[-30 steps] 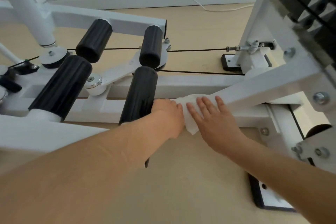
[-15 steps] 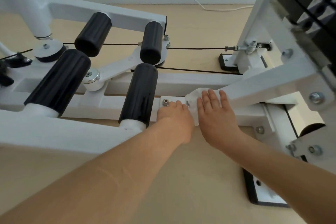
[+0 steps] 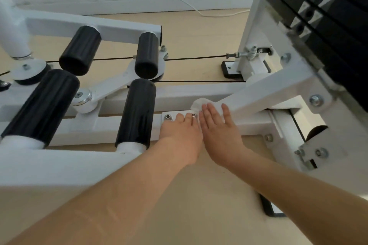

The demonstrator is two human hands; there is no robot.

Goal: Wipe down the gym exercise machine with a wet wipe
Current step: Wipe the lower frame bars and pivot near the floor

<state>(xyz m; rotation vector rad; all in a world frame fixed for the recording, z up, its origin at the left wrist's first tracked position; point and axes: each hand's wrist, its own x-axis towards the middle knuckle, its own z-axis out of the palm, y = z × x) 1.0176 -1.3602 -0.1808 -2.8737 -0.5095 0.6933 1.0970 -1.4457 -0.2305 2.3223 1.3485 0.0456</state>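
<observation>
A white gym machine frame [image 3: 199, 93] runs low across the floor, with black foam rollers [image 3: 137, 113] on its left part. A white wet wipe [image 3: 199, 103] lies on the frame where a slanted brace meets the base bar. My right hand [image 3: 219, 125] presses flat on the wipe with straight fingers, so most of the wipe is hidden. My left hand [image 3: 181, 131] rests beside it on a bolted plate [image 3: 168, 117], fingers extended between two bolts.
A black weight stack [image 3: 328, 16] stands at the upper right. Black cables [image 3: 195, 58] run across behind the frame. A white cord [image 3: 189, 6] trails along the floor near the wall. Black foot pads [image 3: 268, 207] sit on the beige floor.
My right hand has pushed the wipe away from me and up onto the frame's junction. My left hand has shifted from the roller's end onto the bolted plate.
</observation>
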